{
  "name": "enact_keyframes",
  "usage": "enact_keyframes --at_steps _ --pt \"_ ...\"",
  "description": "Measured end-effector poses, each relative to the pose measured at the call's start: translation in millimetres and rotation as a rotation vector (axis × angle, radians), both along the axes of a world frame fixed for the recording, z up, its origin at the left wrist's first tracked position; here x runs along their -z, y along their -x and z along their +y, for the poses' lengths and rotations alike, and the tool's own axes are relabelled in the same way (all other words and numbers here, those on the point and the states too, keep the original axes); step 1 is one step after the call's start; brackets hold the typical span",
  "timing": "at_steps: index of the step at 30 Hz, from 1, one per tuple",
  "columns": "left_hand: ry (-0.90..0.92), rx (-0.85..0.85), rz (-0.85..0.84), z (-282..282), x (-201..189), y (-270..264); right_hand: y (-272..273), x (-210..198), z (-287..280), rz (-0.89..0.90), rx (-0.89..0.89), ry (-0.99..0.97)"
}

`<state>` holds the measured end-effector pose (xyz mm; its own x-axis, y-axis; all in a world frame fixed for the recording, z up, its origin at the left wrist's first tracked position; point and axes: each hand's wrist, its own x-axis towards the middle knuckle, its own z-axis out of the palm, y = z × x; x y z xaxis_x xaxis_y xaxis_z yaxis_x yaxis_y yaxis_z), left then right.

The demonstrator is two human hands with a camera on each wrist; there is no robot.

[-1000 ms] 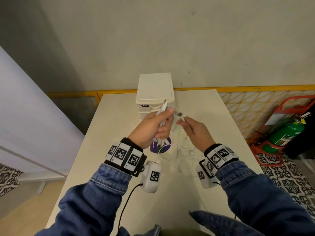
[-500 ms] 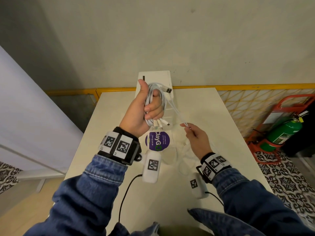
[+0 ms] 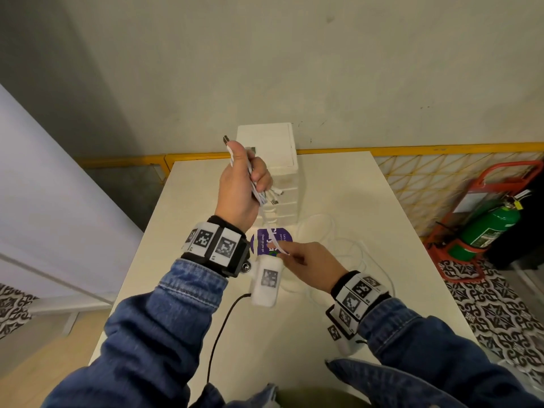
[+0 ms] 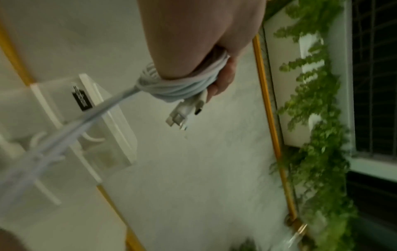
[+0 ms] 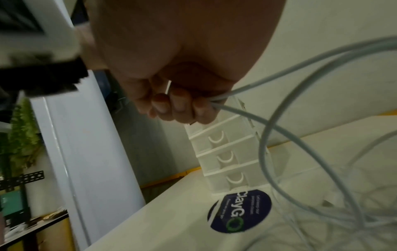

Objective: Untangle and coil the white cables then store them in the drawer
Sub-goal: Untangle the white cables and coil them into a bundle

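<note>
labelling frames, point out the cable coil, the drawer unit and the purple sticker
cable coil [image 4: 189,88], left wrist view, wound strands under the hand
drawer unit [image 3: 266,142], head view, top panel
purple sticker [image 5: 247,212], right wrist view, printed face

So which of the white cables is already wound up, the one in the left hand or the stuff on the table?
The cable bundle gripped in the left hand is wound; its plugs stick out below the fingers. The loose cables sprawl on the table.

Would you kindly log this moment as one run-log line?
left hand: grips coiled white cable | right hand: pinches cable strand | loose cable: on table | drawer unit: shut
</note>
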<state>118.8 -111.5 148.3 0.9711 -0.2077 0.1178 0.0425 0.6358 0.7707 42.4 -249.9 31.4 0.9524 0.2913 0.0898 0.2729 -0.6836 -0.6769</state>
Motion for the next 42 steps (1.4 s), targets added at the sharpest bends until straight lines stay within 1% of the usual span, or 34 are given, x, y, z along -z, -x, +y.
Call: enact_keyframes --at_steps 4,6,8,11,14,18,20,21,23,24,26,29,31,33,35,37,40,42 --pt "-0.281 -0.242 -0.061 4.1 14.7 -4.0 -2.3 -7.2 0.1 -0.061 -0.016 0.050" --pt "-0.347 -0.318 -0.057 6.1 21.5 -7.1 -2.2 -10.2 -0.7 -0.048 -0.030 0.087" --pt "-0.376 -0.383 -0.037 7.1 26.9 -11.2 -1.4 -11.2 -2.2 -0.029 -0.035 0.080" --pt "-0.479 -0.428 -0.057 4.7 31.6 -10.2 -0.4 -19.1 -1.6 -0.106 -0.053 0.029" --pt "-0.612 -0.353 -0.150 1.8 45.0 -8.8 -3.8 -36.6 -2.4 -0.260 -0.059 0.008" --pt "-0.897 -0.223 -0.306 0.0 58.4 -7.1 -10.0 -58.5 -7.7 -0.415 -0.019 -0.015" --pt "-0.960 -0.148 -0.344 -3.3 56.5 -2.1 -11.7 -65.4 -11.4 -0.454 0.010 -0.030" --pt "-0.978 -0.114 -0.333 -4.4 55.4 0.6 -11.8 -68.0 -13.4 -0.456 0.026 -0.054" --pt "-0.986 -0.008 -0.291 -6.5 53.0 6.5 -12.8 -74.9 -17.5 -0.441 0.083 -0.103" --pt "-0.967 0.080 -0.266 -7.6 52.6 10.8 -14.1 -78.3 -20.0 -0.415 0.126 -0.101" --pt "-0.926 0.255 -0.223 -10.6 53.7 18.6 -17.9 -83.6 -25.1 -0.355 0.205 -0.020" --pt "-1.020 0.395 -0.246 -12.4 56.0 24.2 -22.6 -88.7 -33.7 -0.310 0.241 0.156" --pt "-1.109 0.456 -0.278 -12.9 54.1 24.2 -25.6 -89.7 -38.9 -0.242 0.232 0.204" --pt "-1.158 0.517 -0.295 -14.0 49.8 23.9 -29.4 -87.2 -43.8 -0.155 0.197 0.141" --pt "-1.186 0.564 -0.298 -14.4 47.1 24.8 -33.3 -82.2 -48.6 -0.089 0.149 -0.017" --pt "-1.145 0.585 -0.261 -13.8 46.4 24.6 -36.5 -75.3 -53.7 -0.079 0.130 -0.161" --pt "-1.044 0.563 -0.165 -14.0 45.5 24.9 -38.5 -70.1 -55.5 -0.094 0.129 -0.228" --pt "-1.023 0.558 -0.147 -15.2 42.8 26.9 -40.6 -69.3 -55.2 -0.093 0.132 -0.238"
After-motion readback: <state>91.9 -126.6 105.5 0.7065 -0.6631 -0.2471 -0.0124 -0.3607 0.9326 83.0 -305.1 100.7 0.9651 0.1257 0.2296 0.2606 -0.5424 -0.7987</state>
